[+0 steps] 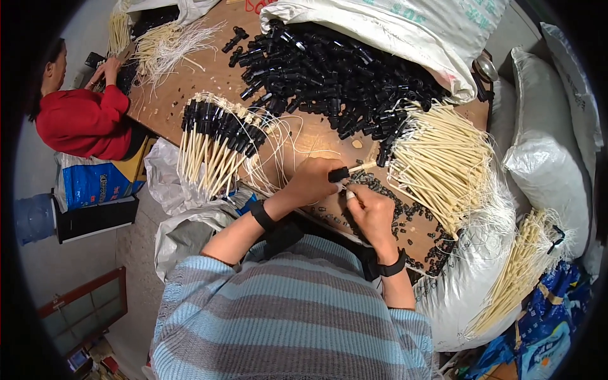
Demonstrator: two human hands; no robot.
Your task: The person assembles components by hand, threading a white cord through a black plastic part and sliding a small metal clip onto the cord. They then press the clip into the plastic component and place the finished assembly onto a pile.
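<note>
Over the near edge of the table, my left hand (311, 182) is closed around a black plastic fitting (339, 174). A short cream-coloured piece (362, 166) sticks out beyond it, toward the right. Just below the fitting is my right hand (372, 212), its thumb and fingers drawn together. Whatever lies between those fingertips is too small to make out. Many small black pieces (408, 215) are scattered on the table around my right hand. To the left lies a row of cream sticks with black fittings (221, 130) on their far ends, with thin white strings trailing beside them.
Black fittings (310, 76) spill from a white woven sack (405, 31) across the wooden table (190, 79). A thick bundle of cream sticks (443, 161) lies to the right. Full sacks (551, 158) stand beyond it. Far left, a person in red (82, 120) works at the table.
</note>
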